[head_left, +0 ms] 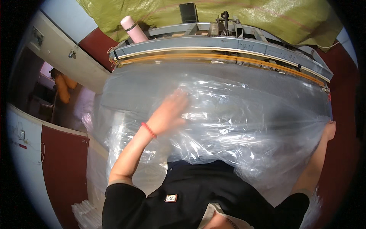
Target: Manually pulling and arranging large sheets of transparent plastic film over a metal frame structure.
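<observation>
A wide sheet of clear plastic film point(225, 114) lies wrinkled and shiny across the work surface in front of me. My left hand point(171, 109), a red bead bracelet at its wrist, is over the left-middle part of the film; it is blurred, but the fingers look stretched out with the thumb apart. Whether its palm touches the film I cannot tell. At the far right, my right hand point(330, 130) is closed on the film's edge, and folds run from it toward the middle. Its fingertips are partly hidden.
Behind the film runs a long grey metal frame point(179, 42) with an orange strip point(190, 54) along it. A pink bottle point(134, 29) and a dark flat object point(188, 13) stand beyond, before a yellow-green sheet point(244, 11). An open door point(72, 53) is at left; bundled film point(87, 214) lies lower left.
</observation>
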{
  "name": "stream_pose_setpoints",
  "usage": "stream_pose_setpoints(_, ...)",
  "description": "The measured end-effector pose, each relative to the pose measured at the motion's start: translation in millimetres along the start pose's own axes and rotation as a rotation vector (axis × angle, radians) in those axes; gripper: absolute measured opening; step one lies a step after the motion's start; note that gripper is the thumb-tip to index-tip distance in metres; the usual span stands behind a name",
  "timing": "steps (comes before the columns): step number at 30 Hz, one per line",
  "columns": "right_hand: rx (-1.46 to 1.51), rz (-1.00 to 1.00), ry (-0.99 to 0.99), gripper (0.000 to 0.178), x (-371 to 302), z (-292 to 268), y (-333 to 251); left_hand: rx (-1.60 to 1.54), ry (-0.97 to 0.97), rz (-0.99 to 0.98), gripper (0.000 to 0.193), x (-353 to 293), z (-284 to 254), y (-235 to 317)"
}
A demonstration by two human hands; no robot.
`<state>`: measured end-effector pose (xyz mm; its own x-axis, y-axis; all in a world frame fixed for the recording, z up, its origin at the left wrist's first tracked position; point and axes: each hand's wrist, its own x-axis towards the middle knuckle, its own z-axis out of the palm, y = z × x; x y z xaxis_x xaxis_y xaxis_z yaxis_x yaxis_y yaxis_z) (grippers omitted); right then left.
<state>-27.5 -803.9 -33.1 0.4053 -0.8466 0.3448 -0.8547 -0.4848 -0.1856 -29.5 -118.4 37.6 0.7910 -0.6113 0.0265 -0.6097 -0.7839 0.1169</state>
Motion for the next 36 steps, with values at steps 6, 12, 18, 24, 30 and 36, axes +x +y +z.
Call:
stream_pose_setpoints(6, 0.023, -0.003, 0.019, 0.029, -3, -4, 0, 0.135, 0.323, -0.522, 0.068, -6, 43, -111)
stream_pose_setpoints(12, 0.019, 0.009, 0.017, 0.031, 1, -1, 4, 0.205, 0.203, -0.276, 0.058, 2, 31, -98)
stream_pose_setpoints(18, 0.176, 0.007, -0.004, 0.034, 22, 13, 25, 0.039, 0.226, -0.353, 0.052, 14, 42, -121)
stream_pose_setpoints(24, 1.081, -0.069, 0.012, 0.03, 87, 71, 118, 0.111, 0.413, -0.5, 0.027, 48, 34, -141)
stream_pose_setpoints(30, 1.285, 0.019, -0.08, 0.029, 72, 14, 122, -0.061, 0.676, -0.79, 0.012, 68, 45, -154)
stream_pose_setpoints(36, 1.377, 0.057, -0.326, 0.036, 112, 12, 120, -0.358, 0.944, -0.561, 0.017, 72, 44, -180)
